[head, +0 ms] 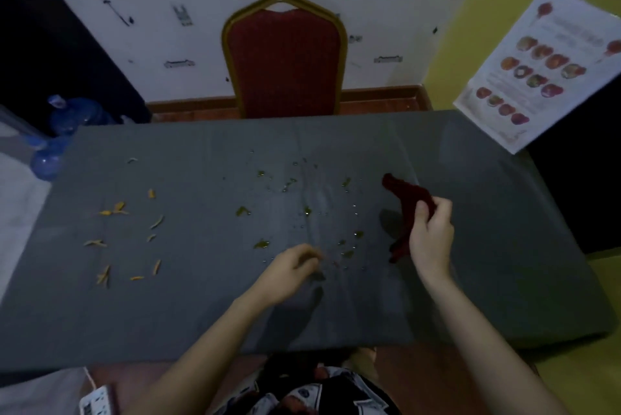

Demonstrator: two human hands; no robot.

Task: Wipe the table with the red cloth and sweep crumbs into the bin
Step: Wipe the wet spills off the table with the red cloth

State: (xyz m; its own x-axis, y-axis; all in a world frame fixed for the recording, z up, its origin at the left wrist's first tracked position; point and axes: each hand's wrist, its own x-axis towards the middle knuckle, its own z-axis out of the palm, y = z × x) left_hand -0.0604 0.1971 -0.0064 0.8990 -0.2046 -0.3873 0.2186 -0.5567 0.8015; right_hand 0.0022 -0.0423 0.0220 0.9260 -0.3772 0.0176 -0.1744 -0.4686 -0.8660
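Grey table [470, 263], illegible poster [537, 68], right hand [431, 233] gripping red cloth [408, 199].

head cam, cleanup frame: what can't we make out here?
- Bin: none in the head view.
- Left hand: curled; what its fingertips pinch is blurred.
- Red cloth: middle hidden behind right hand.
- Menu sheet: print blurred, cut by right edge.

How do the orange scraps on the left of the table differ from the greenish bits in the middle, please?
The orange scraps are long, thin slivers that look dry; the greenish bits are small blobs among glinting droplets. The scraps lie far from both hands; the bits lie near the left hand and the red cloth held in the right hand. Both lie scattered on the grey table.
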